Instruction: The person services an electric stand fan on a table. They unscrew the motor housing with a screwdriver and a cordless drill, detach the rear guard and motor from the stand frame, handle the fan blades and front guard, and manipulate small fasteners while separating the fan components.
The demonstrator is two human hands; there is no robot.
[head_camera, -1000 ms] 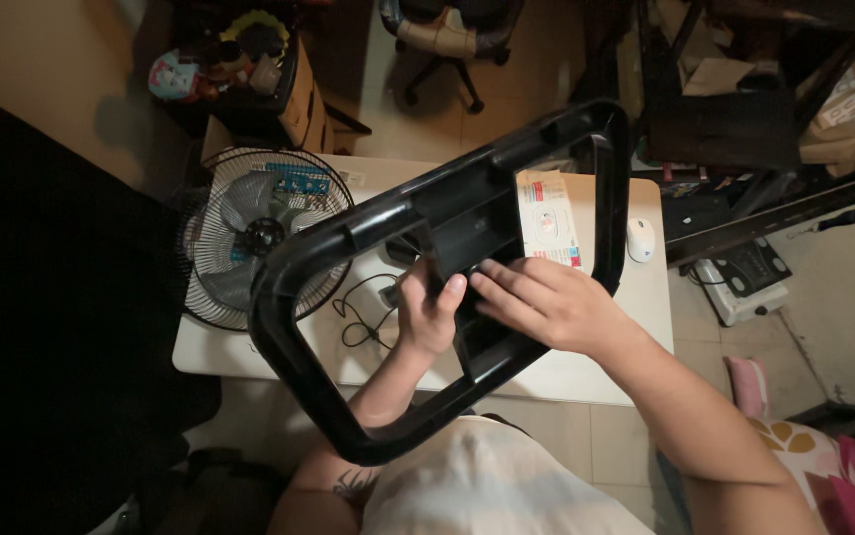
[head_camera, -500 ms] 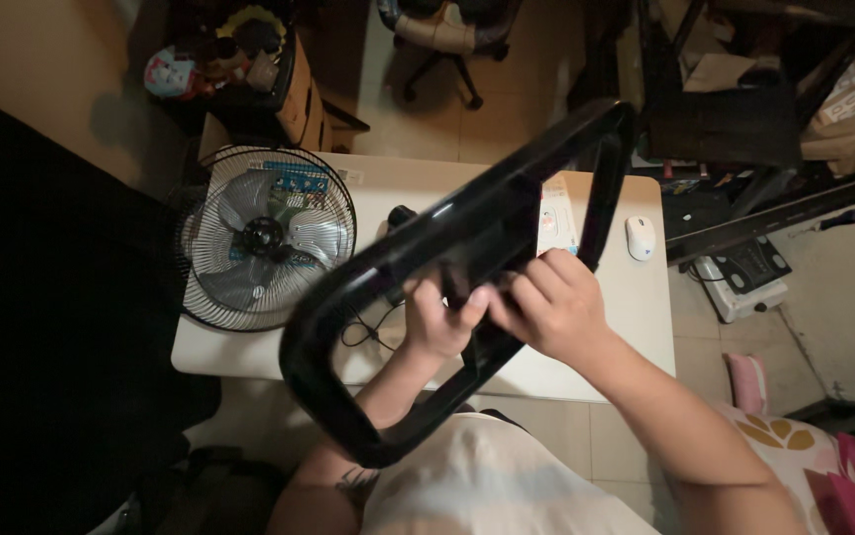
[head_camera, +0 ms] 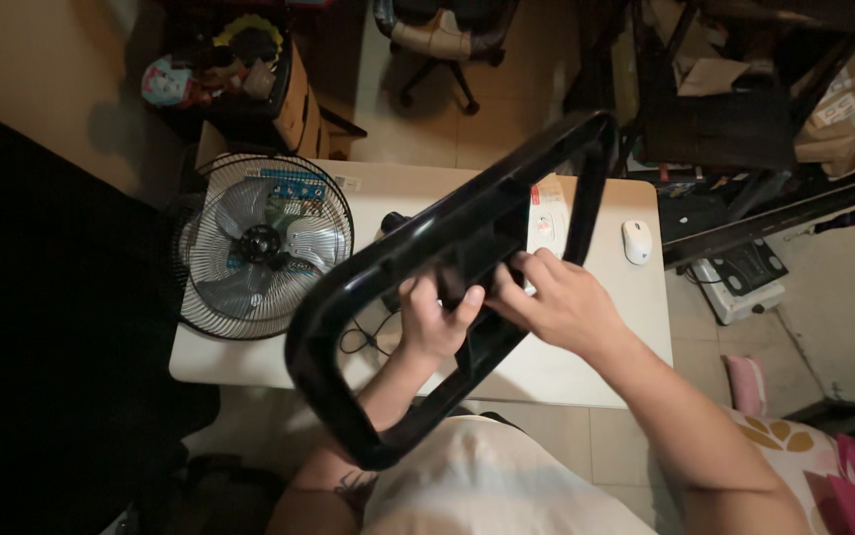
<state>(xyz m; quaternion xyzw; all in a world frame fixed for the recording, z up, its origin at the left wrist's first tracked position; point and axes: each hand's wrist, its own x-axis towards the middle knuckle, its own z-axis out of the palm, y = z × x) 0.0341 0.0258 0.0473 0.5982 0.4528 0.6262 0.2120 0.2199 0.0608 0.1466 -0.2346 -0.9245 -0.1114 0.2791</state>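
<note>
- My left hand [head_camera: 430, 324] grips the black loop frame [head_camera: 368, 287] from inside, steadying it tilted above the white table [head_camera: 586, 367].
- My right hand [head_camera: 558, 302] pinches its middle bar, fingers closed.
- Beyond my left hand lies a caged fan [head_camera: 259, 248]; past my right, a white mouse [head_camera: 636, 241].

Both hands, left hand [head_camera: 434, 322] and right hand [head_camera: 558, 302], grip a glossy black plastic loop frame [head_camera: 348, 287]; a round wire-caged fan [head_camera: 261, 246] lies at nine o'clock on the white table [head_camera: 586, 367].
</note>
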